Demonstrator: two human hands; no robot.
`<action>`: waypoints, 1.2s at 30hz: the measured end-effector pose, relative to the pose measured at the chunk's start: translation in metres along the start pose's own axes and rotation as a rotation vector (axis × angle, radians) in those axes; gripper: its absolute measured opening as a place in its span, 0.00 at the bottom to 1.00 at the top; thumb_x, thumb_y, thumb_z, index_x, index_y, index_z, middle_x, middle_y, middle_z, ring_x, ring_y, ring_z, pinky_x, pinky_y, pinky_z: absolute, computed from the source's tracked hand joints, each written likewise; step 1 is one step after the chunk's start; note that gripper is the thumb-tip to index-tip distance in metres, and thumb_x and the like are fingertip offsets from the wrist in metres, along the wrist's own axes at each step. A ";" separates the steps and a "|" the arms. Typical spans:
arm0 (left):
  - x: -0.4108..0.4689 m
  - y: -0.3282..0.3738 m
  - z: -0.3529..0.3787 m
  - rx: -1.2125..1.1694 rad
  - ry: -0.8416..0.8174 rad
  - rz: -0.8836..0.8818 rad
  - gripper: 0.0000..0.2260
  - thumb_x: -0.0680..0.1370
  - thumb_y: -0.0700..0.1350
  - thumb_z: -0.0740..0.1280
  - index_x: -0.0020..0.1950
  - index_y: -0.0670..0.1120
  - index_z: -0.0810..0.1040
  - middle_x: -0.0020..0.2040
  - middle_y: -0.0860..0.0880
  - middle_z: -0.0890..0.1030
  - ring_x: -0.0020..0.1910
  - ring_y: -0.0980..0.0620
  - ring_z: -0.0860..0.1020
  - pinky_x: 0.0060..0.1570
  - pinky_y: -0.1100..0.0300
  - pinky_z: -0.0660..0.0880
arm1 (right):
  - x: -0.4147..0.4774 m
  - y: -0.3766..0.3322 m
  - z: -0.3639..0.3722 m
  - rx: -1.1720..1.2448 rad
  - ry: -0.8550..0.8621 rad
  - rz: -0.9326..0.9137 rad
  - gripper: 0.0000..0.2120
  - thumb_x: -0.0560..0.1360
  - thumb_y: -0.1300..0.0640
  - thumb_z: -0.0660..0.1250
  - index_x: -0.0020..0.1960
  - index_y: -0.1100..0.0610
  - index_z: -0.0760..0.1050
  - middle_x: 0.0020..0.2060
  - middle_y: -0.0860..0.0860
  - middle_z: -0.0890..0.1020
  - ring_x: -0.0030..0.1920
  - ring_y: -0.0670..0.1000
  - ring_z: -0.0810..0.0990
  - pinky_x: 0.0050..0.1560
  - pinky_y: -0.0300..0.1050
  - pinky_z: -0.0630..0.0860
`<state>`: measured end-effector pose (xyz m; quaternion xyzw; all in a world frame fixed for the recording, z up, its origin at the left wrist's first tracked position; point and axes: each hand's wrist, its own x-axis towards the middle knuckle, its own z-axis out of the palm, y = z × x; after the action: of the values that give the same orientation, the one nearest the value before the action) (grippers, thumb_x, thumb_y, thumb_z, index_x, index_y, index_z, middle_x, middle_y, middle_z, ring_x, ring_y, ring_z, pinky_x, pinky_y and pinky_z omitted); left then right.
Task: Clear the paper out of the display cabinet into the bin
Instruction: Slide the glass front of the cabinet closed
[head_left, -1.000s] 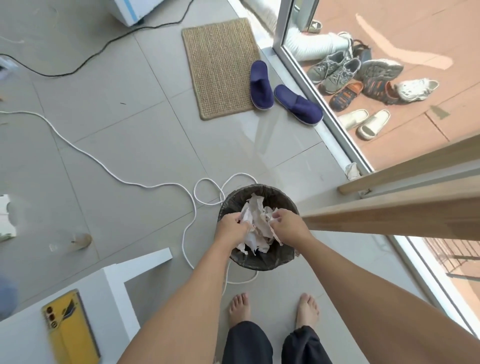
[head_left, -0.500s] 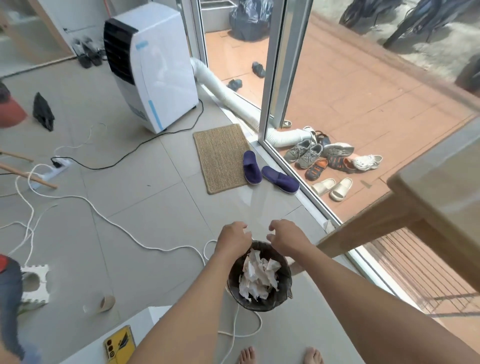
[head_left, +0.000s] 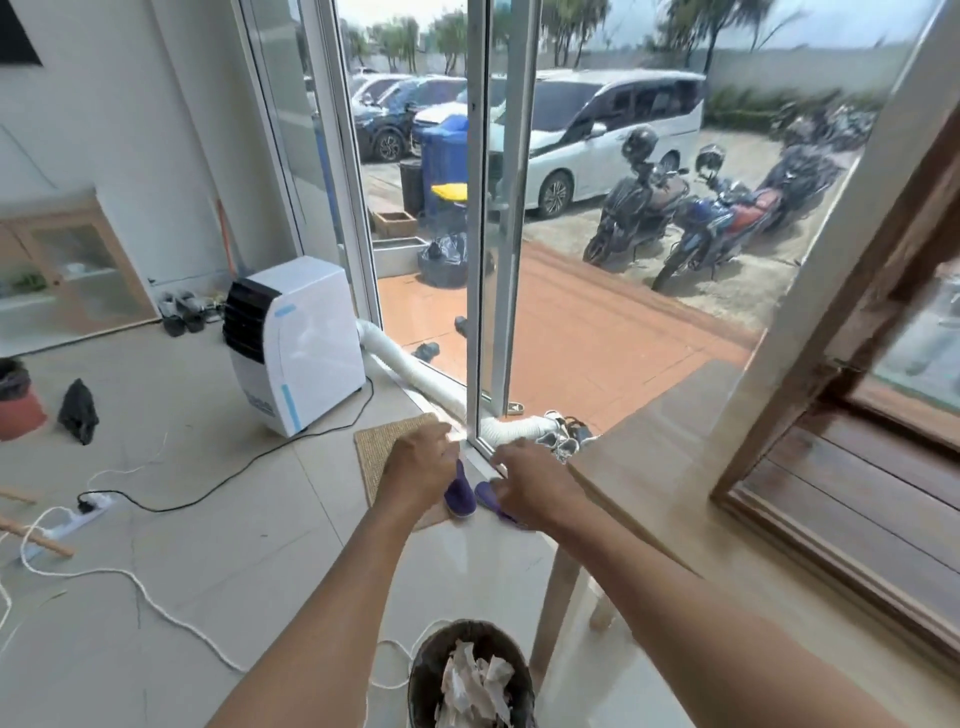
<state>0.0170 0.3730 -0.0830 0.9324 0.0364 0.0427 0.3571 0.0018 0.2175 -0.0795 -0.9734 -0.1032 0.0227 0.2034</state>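
I see the crumpled white paper (head_left: 475, 691) heaped in the bin (head_left: 431, 675), a dark round basket on the tiled floor (head_left: 234, 545) at the bottom edge of my view, between my two forearms. A loop of white cord (head_left: 156, 608) runs across the tiles to just beside the bin's left side.

Both of my hands are raised ahead of me, well above the bin and holding nothing. The left hand (head_left: 418, 467) is palm-down with the fingers loosely curled; the right hand (head_left: 530, 483) is beside it, also palm-down, fingers slightly spread. Neither touches the paper or the bin.

Under my hands on the floor lie a pair of purple slippers (head_left: 460, 493) at the edge of a woven mat (head_left: 379, 452). To my right stands the pale wooden surface (head_left: 670, 467), its leg (head_left: 553, 603) coming down just beside the bin. On that surface sits the display cabinet (head_left: 857, 415), its wood-framed glass door swung open; I cannot tell what is left inside.

Farther off, a white portable air conditioner (head_left: 296, 343) stands by the sliding glass door (head_left: 488, 234), its white hose (head_left: 415, 379) running along the door track. A power strip (head_left: 72, 519) lies on the tiles at left.
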 end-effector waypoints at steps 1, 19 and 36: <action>-0.006 0.013 -0.007 -0.015 0.037 0.016 0.15 0.78 0.45 0.64 0.63 0.44 0.78 0.62 0.42 0.81 0.62 0.42 0.77 0.58 0.56 0.72 | -0.011 -0.001 -0.016 -0.009 0.040 -0.022 0.13 0.74 0.55 0.66 0.57 0.58 0.77 0.57 0.58 0.77 0.60 0.60 0.75 0.57 0.51 0.74; -0.186 0.286 0.017 -0.217 0.326 0.860 0.14 0.77 0.41 0.66 0.62 0.41 0.80 0.57 0.42 0.83 0.58 0.43 0.80 0.60 0.60 0.71 | -0.278 0.087 -0.240 -0.332 0.792 0.069 0.14 0.76 0.50 0.65 0.58 0.54 0.75 0.58 0.51 0.79 0.59 0.55 0.75 0.57 0.54 0.72; -0.306 0.423 0.142 0.030 0.195 1.588 0.45 0.69 0.63 0.72 0.79 0.46 0.57 0.80 0.44 0.55 0.79 0.44 0.52 0.75 0.45 0.55 | -0.501 0.208 -0.280 -0.719 1.039 0.499 0.31 0.73 0.48 0.70 0.73 0.57 0.67 0.77 0.58 0.61 0.77 0.59 0.58 0.74 0.58 0.63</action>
<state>-0.2557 -0.0652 0.0778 0.6764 -0.6068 0.3650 0.2025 -0.4237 -0.1833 0.0951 -0.8598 0.2343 -0.4373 -0.1210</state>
